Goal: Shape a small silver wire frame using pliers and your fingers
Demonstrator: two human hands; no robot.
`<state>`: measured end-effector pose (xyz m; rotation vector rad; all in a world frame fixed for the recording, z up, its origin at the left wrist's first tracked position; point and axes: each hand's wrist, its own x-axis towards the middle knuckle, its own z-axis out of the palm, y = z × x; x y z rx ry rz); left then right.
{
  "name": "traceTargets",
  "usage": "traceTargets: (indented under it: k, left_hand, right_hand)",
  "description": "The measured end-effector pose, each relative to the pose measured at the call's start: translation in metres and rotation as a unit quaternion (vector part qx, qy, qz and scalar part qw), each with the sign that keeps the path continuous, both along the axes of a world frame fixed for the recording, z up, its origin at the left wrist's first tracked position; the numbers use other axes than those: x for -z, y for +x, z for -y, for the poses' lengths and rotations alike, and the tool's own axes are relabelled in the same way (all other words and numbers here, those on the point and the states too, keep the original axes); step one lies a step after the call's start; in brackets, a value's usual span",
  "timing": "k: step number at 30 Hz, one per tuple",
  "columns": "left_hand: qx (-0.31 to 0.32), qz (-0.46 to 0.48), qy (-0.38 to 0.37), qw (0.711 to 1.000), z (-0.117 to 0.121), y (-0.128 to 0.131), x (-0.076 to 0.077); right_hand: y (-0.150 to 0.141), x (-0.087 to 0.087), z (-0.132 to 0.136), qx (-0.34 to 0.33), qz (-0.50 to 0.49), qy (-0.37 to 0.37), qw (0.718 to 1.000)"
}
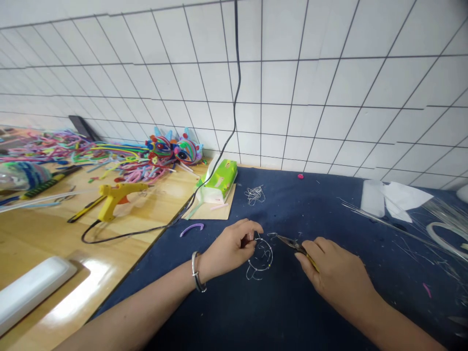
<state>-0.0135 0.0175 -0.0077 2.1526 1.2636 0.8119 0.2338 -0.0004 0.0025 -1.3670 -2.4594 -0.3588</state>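
My left hand [230, 249], with a silver bracelet and a dark band at the wrist, pinches a thin wire ring [271, 252] by its left edge. Loose wire ends curl inside and below the ring, and a small yellow spot shows on its right side. My right hand [334, 268] is closed around the yellow handles of a pair of pliers [292, 243]. The jaws point left, and a short bent bit of wire [272, 234] is at their tip, close to the ring. Whether the jaws grip that wire is too small to tell.
Beyond my hands lies a tangle of wire [255, 195]. A green tissue pack [223, 178] rests on a board, with a black cable [234, 122] across it. Left are a yellow glue gun [109, 201] and many pipe cleaners [80, 151]. Long wires [383, 222] spread at right.
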Motion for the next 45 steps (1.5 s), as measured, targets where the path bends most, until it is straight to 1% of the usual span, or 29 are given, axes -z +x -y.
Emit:
traceTargets:
  k: [8, 15, 20, 25, 29, 36, 45]
  left_hand:
    - [0.014, -0.041, 0.019, 0.999, 0.0003, 0.0011, -0.0071]
    - [0.012, -0.054, 0.000, 0.998, 0.0004, 0.0000, -0.0032]
    - [0.016, -0.059, -0.011, 0.998, -0.0001, -0.0009, -0.0018]
    - [0.045, -0.044, -0.020, 0.998, 0.0000, -0.0012, -0.0048]
    - [0.063, -0.048, -0.035, 0.996, 0.0005, -0.0020, -0.0069]
    - [0.077, -0.065, -0.012, 0.995, 0.0014, -0.0011, -0.0077]
    - [0.063, -0.098, -0.001, 0.993, 0.0050, 0.0026, -0.0103]
  right_hand:
    - [-0.0001, 0.0025, 0.0014, -0.011, 0.000, -0.002, 1.000]
    - [-0.0017, 0.0007, 0.0028, -0.028, -0.002, -0.003, 1.000]
    - [-0.0014, 0.0016, 0.0027, -0.024, 0.000, -0.016, 1.000]
    - [-0.0012, 0.0014, 0.0030, -0.022, 0.004, -0.022, 1.000]
    - [-0.0014, 0.0015, 0.0026, -0.025, 0.002, -0.008, 1.000]
    - [-0.0014, 0.0009, 0.0024, -0.031, 0.002, 0.007, 1.000]
    - [-0.0010, 0.0026, 0.0026, -0.033, 0.002, 0.000, 0.999]
